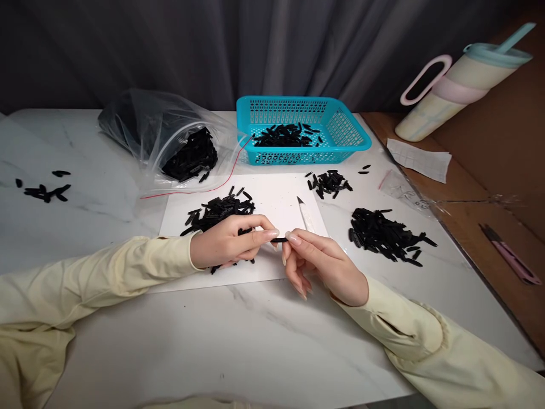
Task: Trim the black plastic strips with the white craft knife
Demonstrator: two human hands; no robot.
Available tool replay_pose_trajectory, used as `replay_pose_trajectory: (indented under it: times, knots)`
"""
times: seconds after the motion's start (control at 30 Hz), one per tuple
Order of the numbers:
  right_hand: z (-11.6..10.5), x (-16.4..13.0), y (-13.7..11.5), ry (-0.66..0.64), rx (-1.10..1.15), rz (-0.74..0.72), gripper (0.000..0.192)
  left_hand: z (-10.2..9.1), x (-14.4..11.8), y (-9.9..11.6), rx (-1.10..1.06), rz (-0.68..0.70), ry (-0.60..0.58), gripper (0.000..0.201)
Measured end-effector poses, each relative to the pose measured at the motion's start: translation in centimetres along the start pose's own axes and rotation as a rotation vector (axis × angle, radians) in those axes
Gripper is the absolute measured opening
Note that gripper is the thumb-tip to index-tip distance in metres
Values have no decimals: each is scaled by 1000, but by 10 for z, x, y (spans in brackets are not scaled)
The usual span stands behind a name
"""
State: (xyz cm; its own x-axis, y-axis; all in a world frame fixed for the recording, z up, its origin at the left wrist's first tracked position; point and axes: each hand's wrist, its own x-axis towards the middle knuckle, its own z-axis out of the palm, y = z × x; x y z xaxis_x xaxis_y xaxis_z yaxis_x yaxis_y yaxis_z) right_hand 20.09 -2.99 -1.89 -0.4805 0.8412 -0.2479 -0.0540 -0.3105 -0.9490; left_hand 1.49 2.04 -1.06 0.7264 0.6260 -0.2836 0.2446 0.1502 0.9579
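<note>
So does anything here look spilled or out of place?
Some. A few black pieces lie scattered at the table's far left, apart from the piles, and two strays sit beside the basket. The tumbler only looks tipped, probably from the camera's distortion.

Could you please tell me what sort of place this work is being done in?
Probably a home or small-workshop table for piecework by hand. Small black pieces lie sorted in piles on the marble-look table, more in a blue basket and a plastic bag. A dark curtain hangs behind.
</note>
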Motion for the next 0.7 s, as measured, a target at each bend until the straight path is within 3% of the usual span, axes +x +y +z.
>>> replay_pose_trajectory:
  times: [0.7]
  knots:
    - [2, -2, -2, -20, 42, 36, 28, 1, 1, -1, -2, 19, 21, 23]
